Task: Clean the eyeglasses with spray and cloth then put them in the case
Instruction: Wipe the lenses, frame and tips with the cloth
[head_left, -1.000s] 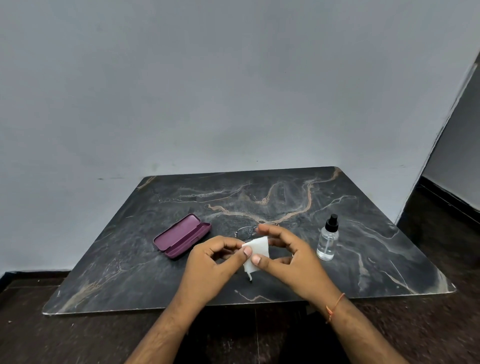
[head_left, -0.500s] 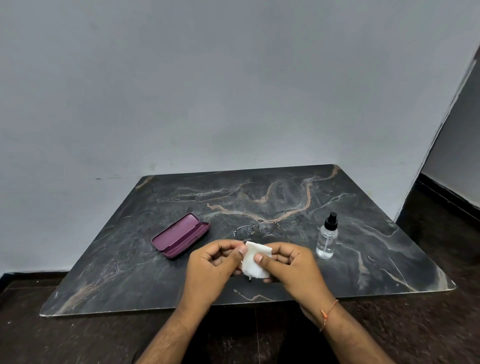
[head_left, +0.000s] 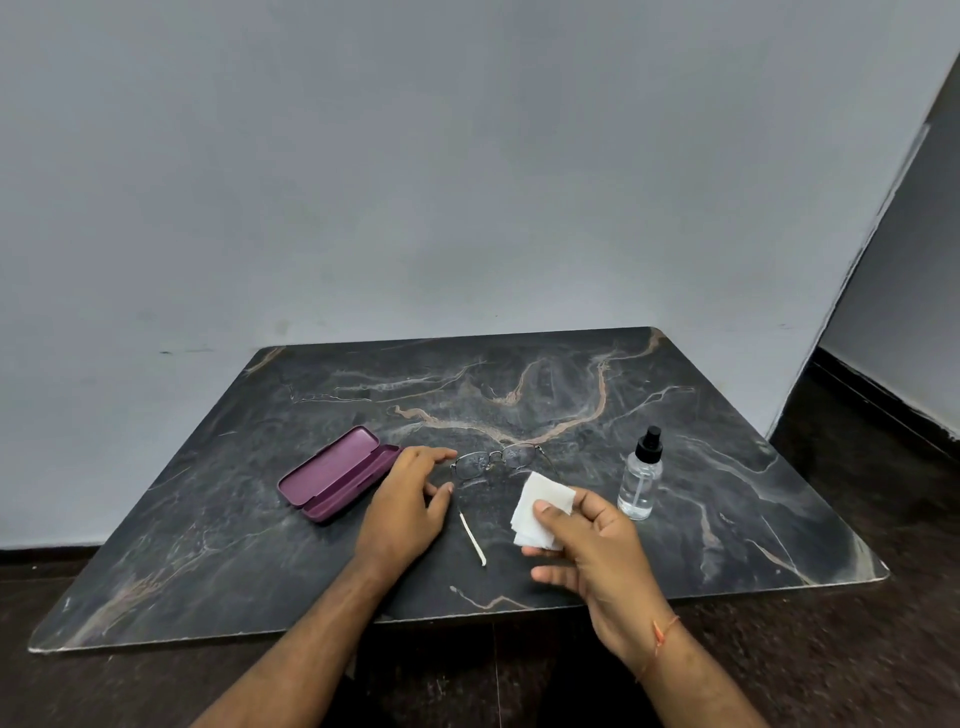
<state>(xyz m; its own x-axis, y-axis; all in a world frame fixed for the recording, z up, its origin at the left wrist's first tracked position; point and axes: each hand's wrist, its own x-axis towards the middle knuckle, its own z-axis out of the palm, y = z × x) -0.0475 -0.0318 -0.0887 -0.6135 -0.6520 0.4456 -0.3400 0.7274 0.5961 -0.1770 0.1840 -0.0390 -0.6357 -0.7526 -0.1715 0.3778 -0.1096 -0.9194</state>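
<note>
The right hand (head_left: 592, 540) is pinching the cloth (head_left: 540, 512); the left hand (head_left: 408, 506), grip apart, is reaching for the glasses (head_left: 496, 460) mid-desk (head_left: 727, 519). Wiping and casing (head_left: 335, 473) seemingly are remaining.

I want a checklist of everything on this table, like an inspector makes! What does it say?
Surface: dark marble table, bare apart from the job's things.
Glasses: glasses lie unfolded on the table, not in the case.
Case: purple case lies open, left of the glasses, nothing in it.
Spray: spray bottle stands upright on the right, cap on.
Cloth: white cloth folded, pinched in the right hand.
Clutter: nothing seen.
Hands: left hand open beside the glasses; whether it touches them cannot be told.
Cables: nothing seen.
Surroundings: plain grey wall, dark floor.
</note>
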